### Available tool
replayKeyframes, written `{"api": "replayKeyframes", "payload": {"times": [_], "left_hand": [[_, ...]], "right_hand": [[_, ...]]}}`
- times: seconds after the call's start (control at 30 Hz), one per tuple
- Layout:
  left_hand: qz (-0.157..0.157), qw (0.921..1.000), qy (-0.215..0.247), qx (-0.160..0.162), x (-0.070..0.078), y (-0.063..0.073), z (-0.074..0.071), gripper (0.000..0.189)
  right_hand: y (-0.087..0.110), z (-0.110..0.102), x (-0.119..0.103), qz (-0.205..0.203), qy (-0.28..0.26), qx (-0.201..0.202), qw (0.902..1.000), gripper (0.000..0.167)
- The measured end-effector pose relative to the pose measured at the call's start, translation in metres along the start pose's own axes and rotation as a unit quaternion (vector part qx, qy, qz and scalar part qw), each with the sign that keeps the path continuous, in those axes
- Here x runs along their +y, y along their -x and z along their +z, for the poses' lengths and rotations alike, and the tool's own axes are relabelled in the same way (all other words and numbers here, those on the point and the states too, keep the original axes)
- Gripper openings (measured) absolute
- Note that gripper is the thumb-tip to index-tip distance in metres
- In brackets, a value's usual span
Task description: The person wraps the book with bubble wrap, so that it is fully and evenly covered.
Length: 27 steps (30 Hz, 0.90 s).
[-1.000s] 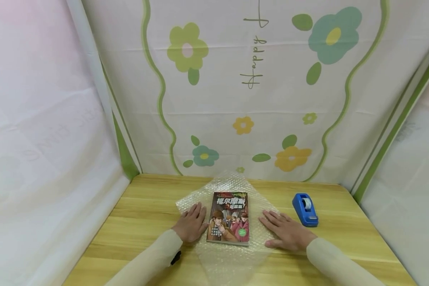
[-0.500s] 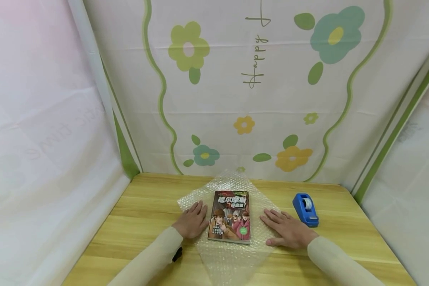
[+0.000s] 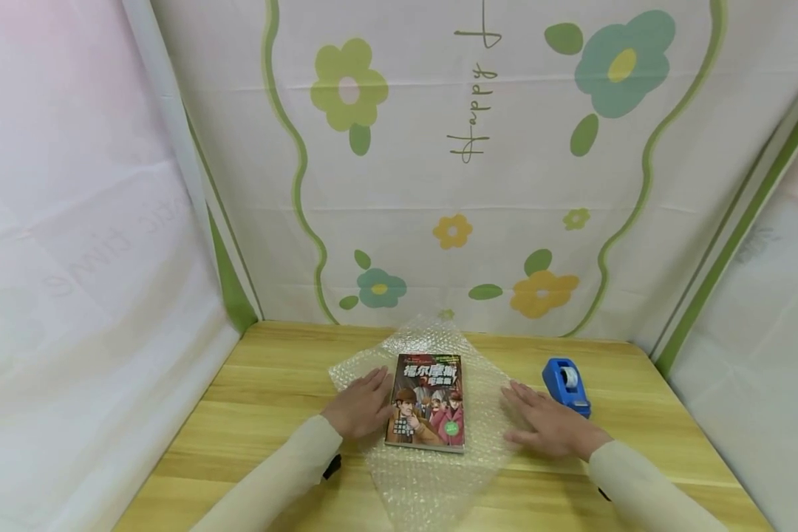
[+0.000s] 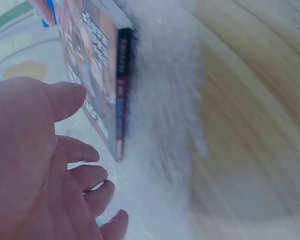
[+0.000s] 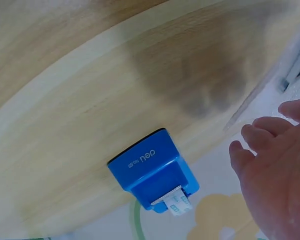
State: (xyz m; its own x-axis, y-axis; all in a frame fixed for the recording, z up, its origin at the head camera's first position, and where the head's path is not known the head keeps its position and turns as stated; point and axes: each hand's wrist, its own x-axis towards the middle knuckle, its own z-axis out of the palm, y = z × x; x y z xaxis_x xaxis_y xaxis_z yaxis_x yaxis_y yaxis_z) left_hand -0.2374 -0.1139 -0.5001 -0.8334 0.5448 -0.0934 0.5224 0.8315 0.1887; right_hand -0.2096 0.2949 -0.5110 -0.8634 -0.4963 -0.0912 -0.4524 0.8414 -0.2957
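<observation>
A book point(image 3: 428, 403) with an illustrated cover lies face up on a diamond-shaped sheet of bubble wrap point(image 3: 432, 480). My left hand point(image 3: 359, 405) hovers at the book's left side, its fingers loosely extended and holding nothing. In the left wrist view, the book's dark spine point(image 4: 122, 95) stands just beyond that hand's thumb and fingertips. Over the wrap's right corner, my right hand point(image 3: 550, 425) is lifted with fingers extended and nothing in them; its shadow falls on the wood in the right wrist view. A blue tape dispenser point(image 3: 567, 386) stands just beyond this hand.
The light wooden table point(image 3: 273, 384) carries all these things. A white cloth with printed flowers point(image 3: 452, 232) hangs behind it, and pale cloth panels point(image 3: 86, 295) close in both sides. A roll of tape point(image 5: 179, 201) shows in the dispenser.
My right hand has lifted and shifted right, nearer the tape dispenser. The left hand has moved slightly toward the book. Book and bubble wrap lie about as before.
</observation>
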Motion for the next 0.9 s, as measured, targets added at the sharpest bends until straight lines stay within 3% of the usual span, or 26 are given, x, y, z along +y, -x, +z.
{"api": "replayKeyframes", "payload": {"times": [0.2, 0.4, 0.63, 0.9], "left_hand": [[0.047, 0.9989, -0.001, -0.005, 0.019, -0.009, -0.007, 0.068], [0.102, 0.9947, -0.011, -0.012, 0.039, -0.021, -0.004, 0.068], [0.117, 0.9925, -0.033, -0.013, 0.062, -0.029, 0.007, 0.07], [0.118, 0.9921, -0.034, -0.025, 0.074, -0.032, 0.019, 0.071]], "right_hand": [[0.007, -0.006, 0.004, 0.049, -0.072, 0.005, 0.9962, 0.091], [0.011, -0.01, 0.006, 0.071, -0.096, 0.033, 0.9923, 0.091], [0.014, -0.011, 0.008, 0.107, -0.119, 0.048, 0.9859, 0.09], [0.015, -0.006, 0.01, 0.154, -0.195, 0.073, 0.966, 0.089]]}}
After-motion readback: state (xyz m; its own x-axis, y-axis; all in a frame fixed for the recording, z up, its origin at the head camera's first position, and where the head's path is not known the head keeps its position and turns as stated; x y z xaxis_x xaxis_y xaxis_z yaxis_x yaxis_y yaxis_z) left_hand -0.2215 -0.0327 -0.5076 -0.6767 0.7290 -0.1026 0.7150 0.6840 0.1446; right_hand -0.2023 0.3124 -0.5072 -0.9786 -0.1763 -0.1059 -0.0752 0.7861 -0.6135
